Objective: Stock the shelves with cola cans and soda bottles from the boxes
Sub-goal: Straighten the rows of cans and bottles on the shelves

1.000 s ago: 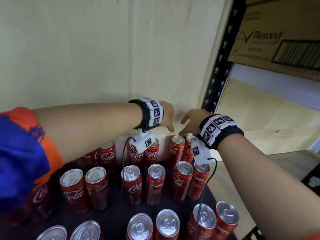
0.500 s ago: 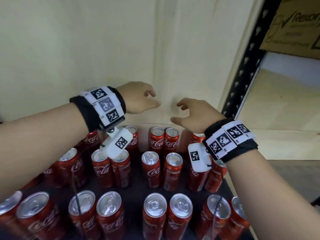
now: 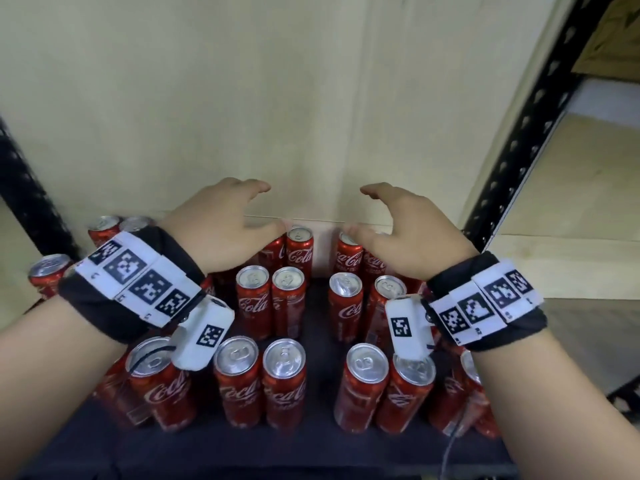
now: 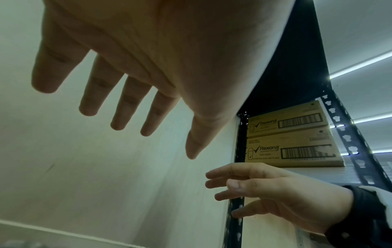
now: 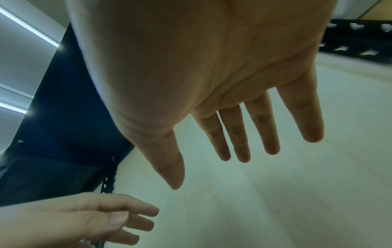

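Several red cola cans point(image 3: 252, 299) stand upright in rows on the dark shelf board point(image 3: 311, 448). My left hand point(image 3: 228, 226) hovers above the back-left cans with its fingers spread and holds nothing. My right hand point(image 3: 405, 230) hovers above the back-right cans, also empty, fingers loosely extended. In the left wrist view the left hand point(image 4: 131, 80) shows its straight fingers, with the right hand point(image 4: 275, 194) below it. The right wrist view shows the right hand point(image 5: 222, 100) with straight fingers and the left hand point(image 5: 80, 219) beneath. Two cans point(image 3: 299, 252) stand between the hands at the back wall.
A pale back panel point(image 3: 277, 98) closes the shelf behind the cans. Black perforated uprights point(image 3: 519, 140) frame the bay on both sides. Cardboard Rexona boxes point(image 4: 292, 147) sit on the neighbouring shelf to the right. Narrow gaps run between the can rows.
Both hands have pulled back from the rear cans, risen and spread apart, fingers open. The head view has shifted left and down, showing more of the can rows.
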### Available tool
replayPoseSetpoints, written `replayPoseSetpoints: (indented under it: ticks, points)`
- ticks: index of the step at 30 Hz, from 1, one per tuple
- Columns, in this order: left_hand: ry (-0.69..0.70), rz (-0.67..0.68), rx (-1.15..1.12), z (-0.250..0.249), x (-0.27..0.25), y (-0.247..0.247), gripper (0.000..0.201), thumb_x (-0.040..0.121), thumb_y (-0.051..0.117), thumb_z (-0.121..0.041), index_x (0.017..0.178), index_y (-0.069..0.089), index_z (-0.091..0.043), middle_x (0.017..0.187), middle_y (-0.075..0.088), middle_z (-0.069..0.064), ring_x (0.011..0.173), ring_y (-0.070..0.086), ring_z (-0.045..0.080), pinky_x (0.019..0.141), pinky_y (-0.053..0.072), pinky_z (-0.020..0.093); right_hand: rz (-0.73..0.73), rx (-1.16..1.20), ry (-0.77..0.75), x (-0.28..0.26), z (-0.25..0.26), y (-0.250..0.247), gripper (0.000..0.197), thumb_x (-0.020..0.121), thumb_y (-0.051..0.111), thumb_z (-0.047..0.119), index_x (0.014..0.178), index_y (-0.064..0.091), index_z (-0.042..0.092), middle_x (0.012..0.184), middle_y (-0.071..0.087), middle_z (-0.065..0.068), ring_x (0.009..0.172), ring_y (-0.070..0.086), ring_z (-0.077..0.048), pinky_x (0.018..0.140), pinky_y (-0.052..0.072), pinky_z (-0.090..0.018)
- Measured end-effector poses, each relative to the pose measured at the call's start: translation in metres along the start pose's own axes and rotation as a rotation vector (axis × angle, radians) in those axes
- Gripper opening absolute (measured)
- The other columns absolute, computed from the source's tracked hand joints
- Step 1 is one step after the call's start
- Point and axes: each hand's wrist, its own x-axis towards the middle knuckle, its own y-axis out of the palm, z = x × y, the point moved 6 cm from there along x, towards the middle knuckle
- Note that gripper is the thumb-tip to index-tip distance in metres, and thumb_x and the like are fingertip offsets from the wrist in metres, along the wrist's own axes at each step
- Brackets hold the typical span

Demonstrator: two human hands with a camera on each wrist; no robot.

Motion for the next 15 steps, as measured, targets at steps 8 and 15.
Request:
replayPoseSetpoints:
  ticks: [8,15]
  points:
    - [0.064,-0.007,-0.059,0.032,-0.034,-0.01,0.073,0.088,0.059,-0.063,0.15,0.043,-0.027,0.148,0.048,0.003,0.133,0.048,0.022,0.106,0.036,0.032,-0.134,0.033,0.058,-0.032,0.059,0.024,0.071,0.092,0.061,0.056,0.152,0.041,0.023,0.15,0.051,0.001,0.136,0.047,-0.017,0.1,0.033,-0.022]
    - [0.177,-0.016,-0.097,0.056,-0.068,-0.028,0.074,0.086,0.063,-0.064,0.149,0.044,-0.03,0.146,0.05,0.001,0.132,0.049,0.021,0.107,0.038,0.035,-0.289,0.061,0.082,-0.067,0.113,0.048,0.068,0.093,0.062,0.053,0.15,0.045,0.02,0.146,0.054,-0.002,0.133,0.05,-0.02,0.107,0.037,-0.029]
